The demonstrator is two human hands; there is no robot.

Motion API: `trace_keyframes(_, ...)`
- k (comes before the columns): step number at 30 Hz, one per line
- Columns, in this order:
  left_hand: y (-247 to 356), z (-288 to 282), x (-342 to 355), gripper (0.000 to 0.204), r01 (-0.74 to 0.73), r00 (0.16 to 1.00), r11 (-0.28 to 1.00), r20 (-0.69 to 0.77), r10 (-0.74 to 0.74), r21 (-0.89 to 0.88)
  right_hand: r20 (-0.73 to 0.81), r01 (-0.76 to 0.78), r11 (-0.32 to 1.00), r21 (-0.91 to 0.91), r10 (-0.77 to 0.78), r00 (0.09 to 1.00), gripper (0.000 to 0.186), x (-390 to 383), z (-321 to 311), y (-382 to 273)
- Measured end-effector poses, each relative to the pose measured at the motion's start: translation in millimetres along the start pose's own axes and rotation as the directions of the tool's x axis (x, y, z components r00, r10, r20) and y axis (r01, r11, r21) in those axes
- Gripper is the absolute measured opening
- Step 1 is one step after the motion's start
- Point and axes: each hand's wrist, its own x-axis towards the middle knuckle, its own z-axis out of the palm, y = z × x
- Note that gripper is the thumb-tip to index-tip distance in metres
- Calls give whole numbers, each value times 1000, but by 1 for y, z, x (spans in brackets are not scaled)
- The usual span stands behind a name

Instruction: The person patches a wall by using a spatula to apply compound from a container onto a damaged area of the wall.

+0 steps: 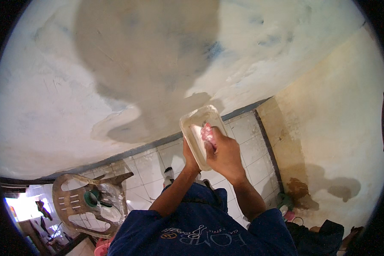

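My left hand [191, 157] grips the long side of a shallow off-white rectangular tray [208, 113], holding it tilted in front of me. My right hand [225, 157] is closed round the red-pink, white-smeared handle of a putty knife [207, 133]. Its pale blade reaches down into the tray, where whitish paste coats the inside. The blade's far end is hard to tell apart from the paste. Both hands are apart from the wall [251, 55], whose surface is white and patchy with bluish marks.
At lower left a dirty brown plastic chair [66, 197] carries a green bowl [91, 198]. A yellowish side wall [337, 128] rises on the right, with a brown stain low down. White floor tiles [143, 173] run along the wall's foot. Dark cloth [318, 239] lies at lower right.
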Motion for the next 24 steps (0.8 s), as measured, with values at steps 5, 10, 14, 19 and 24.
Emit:
trace_keyframes(5,-2,-5,-2,64,24,996,999,-82,-26,-27,-42,7,1000,-7,-7,999,36,4,4,11)
trace_keyframes(10,-2,-2,-1,65,50,983,998,-176,-43,35,0,13,1000,-21,-13,1000,36,3,8,11)
trace_keyframes(14,0,5,-1,64,20,988,992,-152,-1,122,58,7,999,-52,-4,998,35,1,9,4)
trace_keyframes(19,3,7,-2,62,47,993,998,-109,-43,32,3,22,999,-40,-21,1000,36,1,6,4)
trace_keyframes(24,5,12,-1,61,34,982,998,-189,-23,51,-89,106,988,115,-96,991,34,5,-3,19)
